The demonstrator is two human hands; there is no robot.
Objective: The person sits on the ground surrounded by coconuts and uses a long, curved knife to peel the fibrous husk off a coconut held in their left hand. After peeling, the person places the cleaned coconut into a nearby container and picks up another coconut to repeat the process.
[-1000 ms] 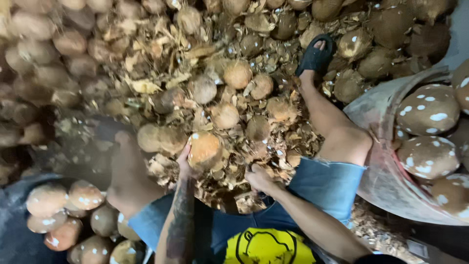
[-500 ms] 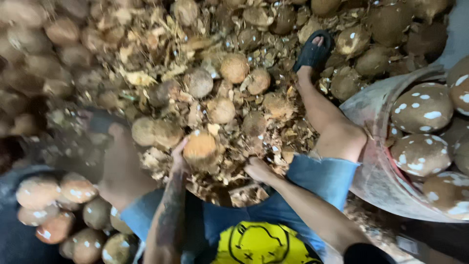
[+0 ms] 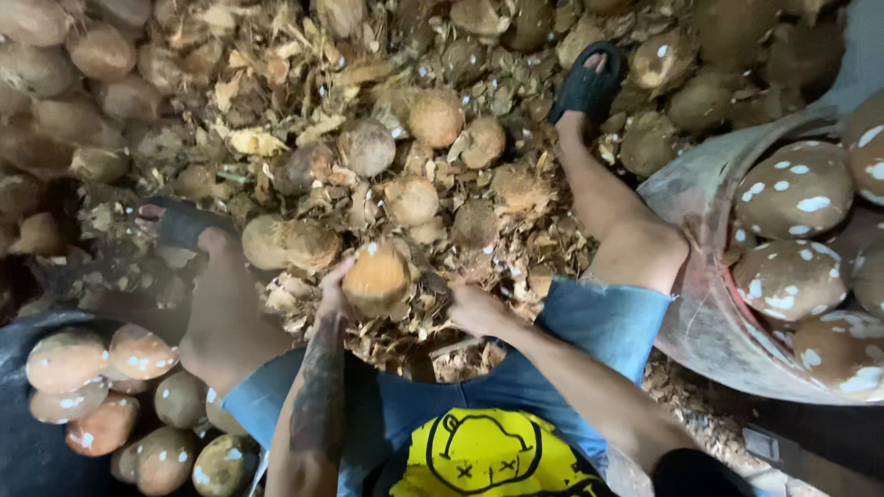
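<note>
Hands: left hand (image 3: 333, 293) gripping a husked coconut (image 3: 375, 277) between the knees above the husk heap (image 3: 304, 83); right hand (image 3: 476, 308) just beside it, curled, grasp unclear.

Coconut (image 3: 376, 276) sits between the knees, before the husk pile (image 3: 368, 138); tub (image 3: 709, 304) right, basin (image 3: 37, 442) left.

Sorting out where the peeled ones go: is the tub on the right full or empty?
Nearly full. Husked coconuts with white patches are heaped up to the rim of the grey tub.
</note>
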